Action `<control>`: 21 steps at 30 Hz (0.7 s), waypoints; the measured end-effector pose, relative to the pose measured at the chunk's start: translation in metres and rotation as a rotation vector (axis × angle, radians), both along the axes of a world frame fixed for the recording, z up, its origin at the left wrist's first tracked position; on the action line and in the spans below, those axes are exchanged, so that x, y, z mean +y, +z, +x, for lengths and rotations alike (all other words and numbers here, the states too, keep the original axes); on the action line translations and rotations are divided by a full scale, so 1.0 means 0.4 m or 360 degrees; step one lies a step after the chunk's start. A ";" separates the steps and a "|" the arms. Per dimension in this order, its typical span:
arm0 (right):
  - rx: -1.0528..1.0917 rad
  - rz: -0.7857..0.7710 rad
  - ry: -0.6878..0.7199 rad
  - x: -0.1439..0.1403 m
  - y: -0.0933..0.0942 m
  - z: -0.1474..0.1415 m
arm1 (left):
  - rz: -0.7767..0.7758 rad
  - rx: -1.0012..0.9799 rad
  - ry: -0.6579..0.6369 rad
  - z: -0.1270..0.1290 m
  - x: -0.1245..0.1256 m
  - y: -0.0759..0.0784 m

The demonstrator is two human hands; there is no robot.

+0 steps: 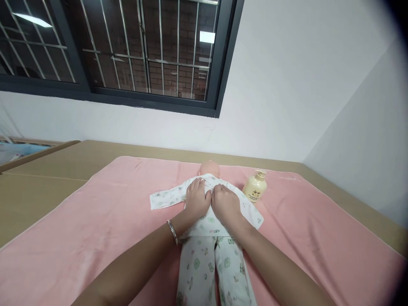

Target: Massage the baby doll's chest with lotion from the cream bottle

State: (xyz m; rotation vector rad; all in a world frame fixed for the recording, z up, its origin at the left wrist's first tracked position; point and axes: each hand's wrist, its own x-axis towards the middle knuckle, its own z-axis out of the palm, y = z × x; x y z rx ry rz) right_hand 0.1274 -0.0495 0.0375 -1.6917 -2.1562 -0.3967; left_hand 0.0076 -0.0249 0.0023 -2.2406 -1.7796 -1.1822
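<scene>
Pink-towelled doll (pixel 208 221) lies head away; left hand (pixel 197 199), right hand (pixel 225 203) flat on chest

The doll's (pixel 208 221) chest, at the centre of the frame, is covered by the left hand (pixel 196 199) and the right hand (pixel 225 203), so the front of its printed top cannot be seen. Only the crown of its head shows; the face is turned out of view. Its legs run off the bottom edge. The label on the cream bottle (pixel 255 187) is too small to read, perhaps a dark emblem. Both forearms are cut off at the bottom edge.
</scene>
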 end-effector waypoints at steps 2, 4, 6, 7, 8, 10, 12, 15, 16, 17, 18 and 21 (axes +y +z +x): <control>0.0060 -0.0020 0.0009 0.007 -0.006 0.002 | 0.0025 -0.0016 -0.0003 -0.001 0.002 -0.003; 0.0135 -0.0060 0.0044 0.019 -0.010 0.008 | 0.0035 -0.0041 -0.0004 -0.001 0.002 -0.002; 0.0230 -0.0131 0.0082 0.036 -0.011 0.018 | 0.0028 -0.0045 -0.0006 0.000 -0.001 0.004; 0.0281 -0.0168 0.0102 0.045 -0.012 0.024 | 0.0030 -0.0035 -0.0002 0.001 -0.004 0.008; 0.0331 -0.0199 0.0124 0.054 -0.012 0.029 | 0.0043 -0.0015 0.0002 0.003 -0.007 0.012; 0.0415 -0.0235 0.0172 0.068 -0.012 0.039 | 0.0097 0.0054 0.0003 0.005 -0.017 0.018; 0.0465 -0.0231 0.0198 0.074 -0.012 0.045 | 0.0141 0.0139 0.0002 0.008 -0.025 0.022; 0.0473 -0.0194 0.0172 0.071 -0.009 0.045 | 0.0113 0.0205 0.0043 0.009 -0.031 0.022; 0.0462 -0.0180 0.0154 0.068 -0.007 0.042 | 0.0091 0.0205 0.0065 0.009 -0.030 0.022; 0.0448 -0.0167 0.0133 0.065 -0.006 0.040 | 0.0069 0.0203 0.0084 0.008 -0.027 0.021; 0.0432 -0.0155 0.0107 0.061 -0.004 0.037 | 0.0046 0.0200 0.0097 0.008 -0.023 0.020; 0.0378 -0.0122 0.0048 0.052 0.000 0.028 | -0.0027 0.0203 0.0097 0.005 -0.011 0.020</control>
